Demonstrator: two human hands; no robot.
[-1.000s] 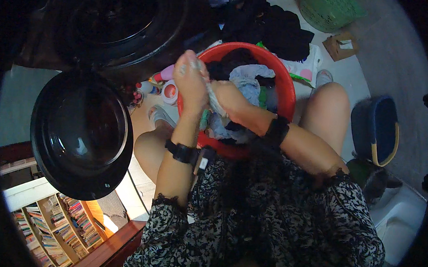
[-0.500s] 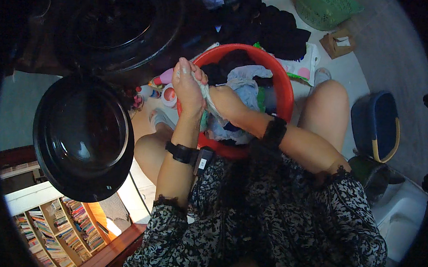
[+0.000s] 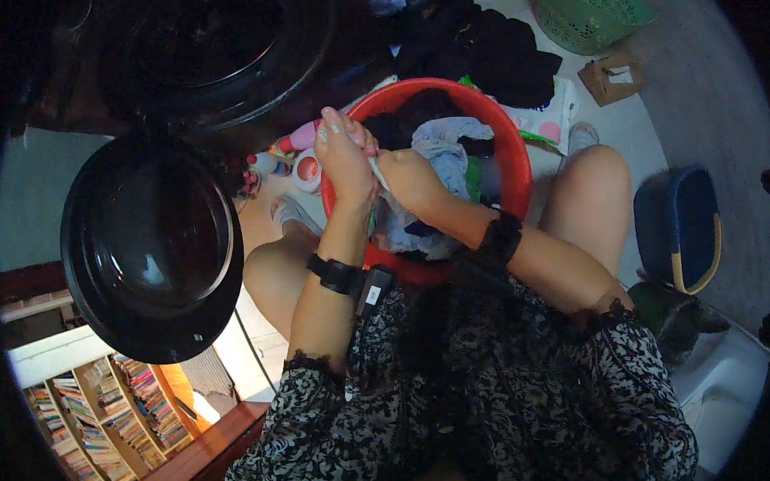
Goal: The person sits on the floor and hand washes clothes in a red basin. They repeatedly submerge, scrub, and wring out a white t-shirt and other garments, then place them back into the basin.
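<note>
Basin (image 3: 516,152) (holding clothes (image 3: 445,144)) between knees.

both hands (image 3: 375,163) close together, fingers curled shut, forearms bent inward, a dark band on each wrist

We see a pale cloth (image 3: 378,173) pinched taut at ten o'clock of the round red tub (image 3: 511,151), which brims with crumpled clothes.

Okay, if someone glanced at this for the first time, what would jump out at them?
Probably the red basin full of mixed laundry at the centre, between the person's knees. Right over it, the left hand and right hand grip a pale cloth together. To the left, the washer's round black door hangs open.
</note>
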